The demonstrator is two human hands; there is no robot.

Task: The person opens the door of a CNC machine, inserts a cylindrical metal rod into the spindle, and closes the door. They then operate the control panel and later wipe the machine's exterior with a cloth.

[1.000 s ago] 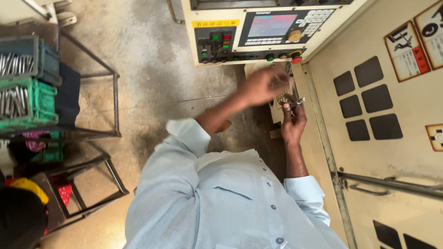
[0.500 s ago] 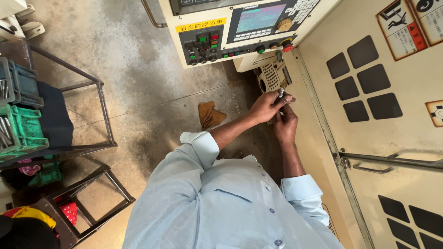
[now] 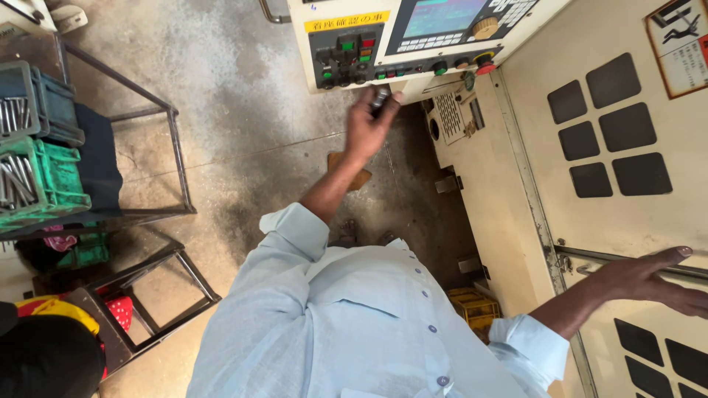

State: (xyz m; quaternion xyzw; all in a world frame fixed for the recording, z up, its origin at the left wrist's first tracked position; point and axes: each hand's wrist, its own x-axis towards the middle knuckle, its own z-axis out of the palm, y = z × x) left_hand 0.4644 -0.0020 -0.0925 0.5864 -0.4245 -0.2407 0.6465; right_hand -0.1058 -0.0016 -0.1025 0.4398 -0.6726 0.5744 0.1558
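Leftward, green crate [image 3: 44, 184] of metal rods [image 3: 13, 180], blue crate [image 3: 37, 103]

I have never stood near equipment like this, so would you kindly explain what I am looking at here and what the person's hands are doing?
This is one view from a camera on the person's head, looking down over their pale blue shirt. Ahead stands a cream machine cabinet with a control panel of buttons and a screen. The left hand is raised just below the panel, holding a small dark metal part. The right hand rests open on the machine door by its handle bar. On the left, crates of metal rods sit on a steel frame.
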